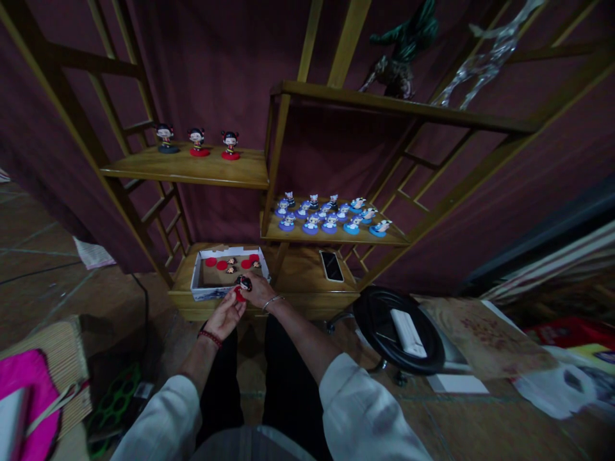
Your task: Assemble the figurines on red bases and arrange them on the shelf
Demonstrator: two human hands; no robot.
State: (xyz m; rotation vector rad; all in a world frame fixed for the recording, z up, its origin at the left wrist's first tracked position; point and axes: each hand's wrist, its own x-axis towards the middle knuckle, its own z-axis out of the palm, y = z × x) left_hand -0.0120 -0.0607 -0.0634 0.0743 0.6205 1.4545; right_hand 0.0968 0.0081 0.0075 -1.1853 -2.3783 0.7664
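Note:
Just over the front edge of a shallow cardboard box (195,282), my two hands meet at one small figurine. My right hand (259,292) is closed on the dark-haired figurine (245,283), holding it from the right. Below it my left hand (227,316) is closed on a round red base (239,294). The figurine and the base touch or nearly touch; whether they are joined I cannot tell. Inside the box lie several red discs (221,265) and a few loose dark-haired figurine parts (231,269).
Three similar figurines (196,141) stand on the upper left shelf (192,169). Several purple and blue figurines (311,222) fill the middle shelf. A phone (331,266) lies right of the box. A black round stool (365,320) bears a white box (408,333).

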